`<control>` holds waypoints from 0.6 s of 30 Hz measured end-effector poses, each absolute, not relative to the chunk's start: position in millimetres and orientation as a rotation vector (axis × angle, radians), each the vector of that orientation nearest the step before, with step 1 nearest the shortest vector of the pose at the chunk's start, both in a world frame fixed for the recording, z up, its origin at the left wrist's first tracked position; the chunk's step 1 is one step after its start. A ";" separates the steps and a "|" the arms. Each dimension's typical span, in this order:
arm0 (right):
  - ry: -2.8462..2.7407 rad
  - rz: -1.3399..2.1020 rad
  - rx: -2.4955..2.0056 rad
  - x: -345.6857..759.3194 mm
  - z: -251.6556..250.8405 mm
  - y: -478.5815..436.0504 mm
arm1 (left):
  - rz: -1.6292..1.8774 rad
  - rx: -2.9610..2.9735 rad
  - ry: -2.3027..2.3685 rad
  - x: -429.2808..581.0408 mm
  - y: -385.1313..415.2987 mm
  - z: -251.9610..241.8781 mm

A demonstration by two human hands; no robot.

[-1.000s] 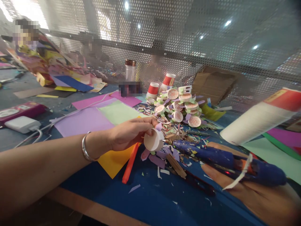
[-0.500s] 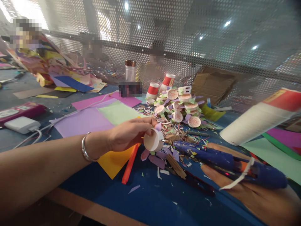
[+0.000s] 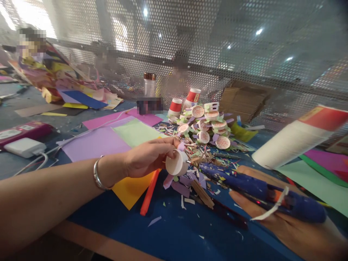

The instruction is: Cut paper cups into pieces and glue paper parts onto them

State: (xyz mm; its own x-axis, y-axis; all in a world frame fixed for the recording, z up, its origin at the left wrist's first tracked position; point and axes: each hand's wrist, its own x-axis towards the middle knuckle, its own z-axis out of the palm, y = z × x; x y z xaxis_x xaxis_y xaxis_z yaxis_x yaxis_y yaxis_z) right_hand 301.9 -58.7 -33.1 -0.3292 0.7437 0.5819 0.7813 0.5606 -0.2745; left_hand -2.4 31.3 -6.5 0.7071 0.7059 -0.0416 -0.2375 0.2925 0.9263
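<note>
My left hand (image 3: 152,156), a bracelet at its wrist, is closed on a small round white paper piece (image 3: 174,165), which looks like a cut-down paper cup. Bits of purple paper (image 3: 168,181) stick out around it. In my right hand (image 3: 288,228) is a blue glue gun (image 3: 244,185); its metal tip is close to the right side of the white piece, and I cannot tell whether they touch. A white strip (image 3: 274,206) hangs over the gun's body. Beyond my hands lies a pile of similar round pieces (image 3: 203,136) with green and purple paper tabs.
Paper scraps (image 3: 195,152) litter the blue table. An orange marker (image 3: 150,192) lies near my left hand. Stacked paper cups (image 3: 293,141) lean at the right. A cardboard box (image 3: 241,101) stands before the mesh panel (image 3: 206,47). At left are a charger (image 3: 25,147) and a person (image 3: 32,65).
The view has shifted slightly. Both hands keep their holds, and the glue gun's tip stays by the white piece.
</note>
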 end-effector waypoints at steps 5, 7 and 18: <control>-2.189 -0.269 -1.127 302.6 -31.5 -48.3 | 0.673 1.106 0.475 -2.0 32.0 -8.0; -2.212 -0.348 -1.086 304.2 -29.5 -50.8 | 0.678 1.099 0.461 -2.0 32.5 -9.1; -2.284 -0.382 -1.086 297.6 -15.6 -45.5 | 0.747 1.021 0.501 0.7 29.4 -7.4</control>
State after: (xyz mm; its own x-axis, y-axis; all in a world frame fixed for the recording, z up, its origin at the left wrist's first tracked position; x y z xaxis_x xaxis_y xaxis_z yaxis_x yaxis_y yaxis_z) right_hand 297.6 -45.5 -15.6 -0.5035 0.6133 0.6086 0.7780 0.6282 0.0106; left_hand 0.7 29.4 -7.4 0.6541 0.7557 -0.0337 -0.3186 0.3156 0.8938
